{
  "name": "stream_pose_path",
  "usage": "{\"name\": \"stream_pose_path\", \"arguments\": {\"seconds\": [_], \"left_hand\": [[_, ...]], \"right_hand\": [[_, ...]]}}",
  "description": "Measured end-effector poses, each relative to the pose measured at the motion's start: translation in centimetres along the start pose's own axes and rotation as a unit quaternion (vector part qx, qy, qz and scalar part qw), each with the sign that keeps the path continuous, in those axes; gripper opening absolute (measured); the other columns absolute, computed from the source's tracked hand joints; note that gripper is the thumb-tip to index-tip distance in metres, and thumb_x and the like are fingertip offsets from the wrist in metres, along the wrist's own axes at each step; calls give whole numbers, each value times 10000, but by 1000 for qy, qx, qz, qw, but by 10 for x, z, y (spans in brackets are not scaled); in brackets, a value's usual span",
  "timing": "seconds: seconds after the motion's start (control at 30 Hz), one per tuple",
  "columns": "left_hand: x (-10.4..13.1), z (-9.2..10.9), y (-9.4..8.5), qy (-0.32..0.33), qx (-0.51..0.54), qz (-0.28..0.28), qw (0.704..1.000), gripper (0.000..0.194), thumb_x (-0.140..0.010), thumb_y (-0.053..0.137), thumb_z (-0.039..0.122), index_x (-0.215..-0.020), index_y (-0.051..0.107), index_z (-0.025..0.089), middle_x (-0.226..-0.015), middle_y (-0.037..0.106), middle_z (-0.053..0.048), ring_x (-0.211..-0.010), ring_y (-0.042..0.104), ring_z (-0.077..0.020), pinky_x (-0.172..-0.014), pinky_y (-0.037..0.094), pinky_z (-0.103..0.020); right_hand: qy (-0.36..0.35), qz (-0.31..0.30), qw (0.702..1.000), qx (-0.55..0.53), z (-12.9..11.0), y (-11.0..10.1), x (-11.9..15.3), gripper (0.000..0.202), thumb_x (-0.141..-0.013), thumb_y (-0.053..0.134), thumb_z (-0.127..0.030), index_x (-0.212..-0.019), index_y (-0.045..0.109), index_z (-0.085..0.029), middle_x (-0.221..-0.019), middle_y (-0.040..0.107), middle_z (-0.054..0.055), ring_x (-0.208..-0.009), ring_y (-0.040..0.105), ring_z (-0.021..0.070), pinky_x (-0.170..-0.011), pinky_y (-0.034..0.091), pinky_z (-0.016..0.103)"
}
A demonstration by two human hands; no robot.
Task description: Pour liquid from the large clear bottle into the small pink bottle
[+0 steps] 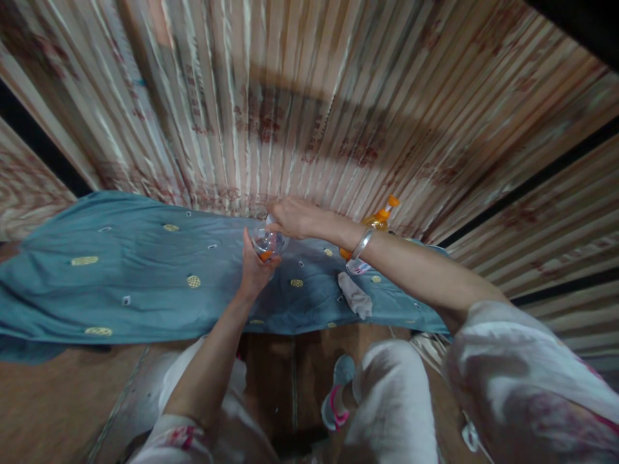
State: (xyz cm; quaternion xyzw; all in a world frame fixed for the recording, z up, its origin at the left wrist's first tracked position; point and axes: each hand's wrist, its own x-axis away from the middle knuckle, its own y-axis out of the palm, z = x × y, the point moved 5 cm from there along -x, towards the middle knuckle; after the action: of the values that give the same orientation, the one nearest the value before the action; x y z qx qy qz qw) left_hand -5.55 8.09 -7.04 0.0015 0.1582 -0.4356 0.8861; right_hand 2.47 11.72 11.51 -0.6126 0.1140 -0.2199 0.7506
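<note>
A clear, round container (pixel 271 241) with something orange low in it stands over the blue-green cloth (pixel 145 277). My left hand (pixel 257 265) is wrapped round its left and lower side. At its upper right edge is my right hand (pixel 291 218), fingers closed on something whitish that is too small to name. A silver bangle circles my right wrist. Behind my right forearm an orange-capped bottle (pixel 378 221) with yellow liquid is partly hidden. Below that forearm a crumpled light cloth (pixel 356 296) lies on the blue-green cloth.
A clear object with a printed label (pixel 356 265) sits just below the bangle. Pleated, flower-patterned curtains (pixel 300 116) hang right behind the cloth-covered surface. Dark bars cross them at both sides. My knees and a shoe (pixel 343 370) are below the front edge.
</note>
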Motion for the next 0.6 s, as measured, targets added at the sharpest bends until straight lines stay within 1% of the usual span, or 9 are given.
{"name": "stream_pose_path", "arguments": {"seconds": [0.07,0.17,0.3,0.37,0.43,0.5,0.53,0.6], "left_hand": [[0,-2,1,-8,9,-6,1000,1213,-641,831,104,-1618,111,99,-1345,612,-207,-1100,679,-284,-894,589,-366],[-1,-2,2,-15,19,-11,1000,1231,-637,829,70,-1629,102,118,-1377,602,-211,-1107,669,-278,-921,587,-382],[0,-1,1,-12,19,-5,1000,1236,-623,852,85,-1629,134,106,-1373,600,-218,-1173,653,-307,-969,574,-397],[0,0,0,-9,18,-6,1000,1234,-630,852,102,-1631,130,111,-1376,598,-224,-1143,671,-303,-975,574,-406],[1,0,0,-6,18,-11,1000,1243,-636,848,116,-1633,105,108,-1377,597,-237,-1061,704,-291,-957,585,-423],[1,1,-1,2,17,-16,1000,1257,-643,846,128,-1633,73,104,-1377,600,-246,-1035,718,-301,-948,591,-446],[1,1,-1,8,16,-18,1000,1266,-645,850,138,-1633,58,109,-1391,594,-250,-1065,714,-317,-953,591,-458],[0,2,-2,26,14,-19,999,1301,-637,868,166,-1634,33,140,-1479,534,-261,-1199,668,-357,-992,576,-479]], "right_hand": [[-3,5,1000,6,-2,0,0,395,-1038,545,-347,-1250,665,-37,-1222,739,245,-1167,687,319,-926,499,368],[10,11,1000,10,-3,1,-1,411,-1044,529,-360,-1223,683,-24,-1211,743,255,-1175,688,332,-939,497,377],[27,20,999,10,-3,3,-2,434,-1043,517,-381,-1234,689,-32,-1222,737,262,-1189,687,350,-959,511,403],[28,23,999,11,-4,4,-2,437,-1043,510,-385,-1225,697,-35,-1228,732,268,-1205,680,357,-977,513,416],[36,24,999,11,-5,4,-2,442,-1045,503,-391,-1215,703,-35,-1232,729,273,-1219,674,361,-991,514,423],[42,19,999,7,-6,3,-1,454,-1050,494,-404,-1212,705,-35,-1233,728,273,-1226,673,360,-993,521,420],[45,15,999,6,-6,2,0,461,-1052,492,-411,-1214,704,-36,-1234,729,272,-1226,674,357,-989,526,415],[50,13,999,5,-4,0,-1,469,-1053,496,-422,-1226,694,-34,-1234,730,270,-1218,680,352,-976,536,407]]}}
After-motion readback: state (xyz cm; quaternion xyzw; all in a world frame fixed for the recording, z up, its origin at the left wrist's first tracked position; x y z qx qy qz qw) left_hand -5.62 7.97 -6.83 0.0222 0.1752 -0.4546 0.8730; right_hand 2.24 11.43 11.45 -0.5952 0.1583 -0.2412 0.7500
